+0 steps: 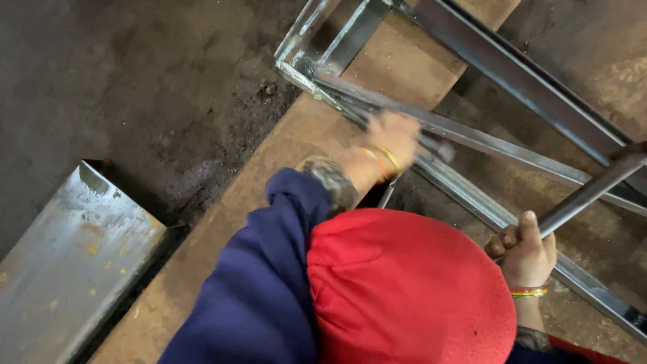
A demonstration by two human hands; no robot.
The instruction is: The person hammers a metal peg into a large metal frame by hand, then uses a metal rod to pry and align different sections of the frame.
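Note:
My left hand, blurred and with thin bangles at the wrist, is closed around a small grey object that I cannot identify. It is pressed against a welded steel frame of angle bars. The frame lies across a brown wooden plank. My right hand, wearing a striped bangle, grips the end of a grey steel tube that slants up to the right over the frame. A blue sleeve covers my left arm.
A rounded red fabric shape fills the lower middle and hides the ground beneath it. A scuffed steel plate lies at the lower left beside the plank. Dark dirty concrete floor surrounds everything, and a long steel bar crosses the upper right.

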